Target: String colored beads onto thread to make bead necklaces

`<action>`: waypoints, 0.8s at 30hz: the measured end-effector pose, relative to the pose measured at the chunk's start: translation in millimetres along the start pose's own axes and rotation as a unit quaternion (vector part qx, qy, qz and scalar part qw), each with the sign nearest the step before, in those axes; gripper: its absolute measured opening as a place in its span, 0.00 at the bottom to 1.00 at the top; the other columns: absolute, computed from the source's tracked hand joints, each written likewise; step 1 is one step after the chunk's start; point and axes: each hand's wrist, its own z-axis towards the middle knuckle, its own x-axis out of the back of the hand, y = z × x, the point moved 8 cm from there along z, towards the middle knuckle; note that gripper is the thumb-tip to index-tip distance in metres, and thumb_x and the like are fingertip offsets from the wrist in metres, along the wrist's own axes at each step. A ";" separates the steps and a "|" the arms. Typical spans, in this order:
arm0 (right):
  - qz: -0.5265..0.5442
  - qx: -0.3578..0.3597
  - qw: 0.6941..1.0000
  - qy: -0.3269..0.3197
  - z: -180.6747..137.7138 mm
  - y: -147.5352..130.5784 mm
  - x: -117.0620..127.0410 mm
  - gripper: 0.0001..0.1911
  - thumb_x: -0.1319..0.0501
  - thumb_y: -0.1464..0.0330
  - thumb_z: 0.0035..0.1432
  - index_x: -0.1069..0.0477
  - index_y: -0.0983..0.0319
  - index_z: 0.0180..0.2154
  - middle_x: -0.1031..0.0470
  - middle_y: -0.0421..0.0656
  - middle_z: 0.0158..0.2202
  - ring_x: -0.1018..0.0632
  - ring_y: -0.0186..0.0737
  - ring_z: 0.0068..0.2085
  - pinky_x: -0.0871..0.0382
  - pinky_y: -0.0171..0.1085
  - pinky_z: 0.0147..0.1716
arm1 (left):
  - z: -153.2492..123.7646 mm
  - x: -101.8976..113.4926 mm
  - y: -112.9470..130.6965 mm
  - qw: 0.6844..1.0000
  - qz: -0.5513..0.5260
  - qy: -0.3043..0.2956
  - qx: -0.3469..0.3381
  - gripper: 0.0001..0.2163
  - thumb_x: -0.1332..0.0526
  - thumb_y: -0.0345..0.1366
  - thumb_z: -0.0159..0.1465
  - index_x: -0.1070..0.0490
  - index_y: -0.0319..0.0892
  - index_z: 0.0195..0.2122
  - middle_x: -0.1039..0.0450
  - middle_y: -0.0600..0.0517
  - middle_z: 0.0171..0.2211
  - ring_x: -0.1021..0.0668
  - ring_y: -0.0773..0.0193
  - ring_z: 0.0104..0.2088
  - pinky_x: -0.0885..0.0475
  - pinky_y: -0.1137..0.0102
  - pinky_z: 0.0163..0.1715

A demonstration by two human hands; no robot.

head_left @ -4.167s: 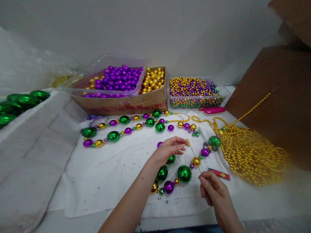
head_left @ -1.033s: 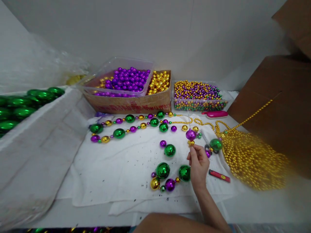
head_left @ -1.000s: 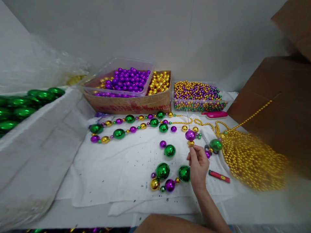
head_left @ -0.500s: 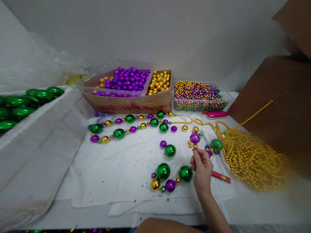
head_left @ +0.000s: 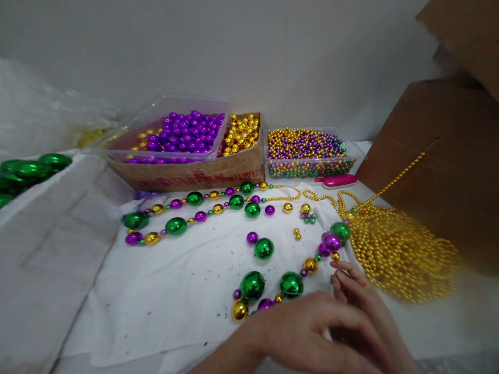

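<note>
A partly strung strand of green, gold and purple beads [head_left: 291,284] curves across the white cloth [head_left: 163,291], from a gold bead at the near left up to a green bead at the right. My right hand [head_left: 351,283] rests at the strand's right end with its fingers pressed together by a small gold bead. My left hand [head_left: 312,332] is blurred and lies across the right hand, hiding most of it. A loose green bead [head_left: 264,248] and a purple bead [head_left: 252,238] lie farther back on the cloth.
A finished bead necklace [head_left: 176,226] lies along the cloth's far side. Behind it stand a clear tub of purple beads [head_left: 183,130], a cardboard box of gold beads [head_left: 239,132] and a tub of small mixed beads [head_left: 307,150]. A heap of gold strands [head_left: 397,249] and cardboard boxes [head_left: 448,171] fill the right.
My right hand has lowered the raised purple and gold beads onto the cloth and drawn back toward me. My left hand has come in over it. The red lighter is now hidden.
</note>
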 end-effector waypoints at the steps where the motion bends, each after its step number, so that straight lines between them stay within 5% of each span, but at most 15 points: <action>1: 0.005 -0.003 1.000 0.005 -4.7 0.1 9.5 0.12 0.34 0.65 0.52 0.28 0.60 0.40 0.31 0.37 0.23 0.37 0.25 0.19 0.46 0.27 0.18 | -7.4 25.0 1.6 1.000 -0.003 0.025 0.009 0.08 0.43 0.37 0.63 0.27 0.43 0.39 0.28 0.51 0.34 0.25 0.67 0.34 0.30 0.71 0.33; 5: 0.003 0.003 1.000 0.009 -12.8 9.9 22.1 0.08 0.34 0.65 0.53 0.26 0.61 0.35 0.32 0.37 0.21 0.37 0.24 0.18 0.49 0.26 0.17 | -18.6 146.3 -19.8 0.944 0.104 0.303 0.079 0.08 0.44 0.37 0.61 0.29 0.38 0.35 0.29 0.53 0.26 0.29 0.71 0.25 0.33 0.75 0.26; 7: 0.012 0.002 1.000 0.001 -12.3 17.0 17.1 0.08 0.34 0.65 0.54 0.26 0.61 0.36 0.32 0.37 0.20 0.37 0.24 0.18 0.48 0.26 0.18 | -9.0 182.6 -37.5 0.884 0.274 0.350 0.143 0.08 0.47 0.33 0.61 0.29 0.37 0.35 0.28 0.52 0.27 0.28 0.69 0.26 0.33 0.75 0.26; 9: 0.018 0.001 1.000 -0.005 -11.1 21.6 12.4 0.08 0.35 0.64 0.54 0.26 0.61 0.36 0.31 0.37 0.20 0.37 0.24 0.18 0.48 0.26 0.18 | 7.1 200.7 -55.4 0.860 0.335 0.349 0.163 0.08 0.46 0.29 0.58 0.28 0.37 0.33 0.26 0.51 0.28 0.26 0.66 0.28 0.32 0.73 0.28; 17: -0.006 -0.007 1.000 0.024 -8.2 26.2 24.0 0.13 0.33 0.62 0.50 0.26 0.63 0.36 0.29 0.39 0.22 0.37 0.25 0.17 0.48 0.28 0.17 | 54.9 193.2 -69.8 0.810 0.479 0.301 0.154 0.11 0.47 0.27 0.60 0.26 0.42 0.36 0.28 0.47 0.38 0.27 0.57 0.42 0.34 0.64 0.44; 24: 0.012 -0.005 1.000 0.016 -11.4 25.2 15.5 0.12 0.34 0.62 0.52 0.26 0.62 0.36 0.30 0.38 0.22 0.38 0.25 0.18 0.49 0.27 0.18 | 85.8 181.2 -91.5 0.801 0.502 0.282 0.164 0.13 0.51 0.25 0.62 0.30 0.40 0.42 0.35 0.41 0.46 0.31 0.51 0.49 0.37 0.57 0.48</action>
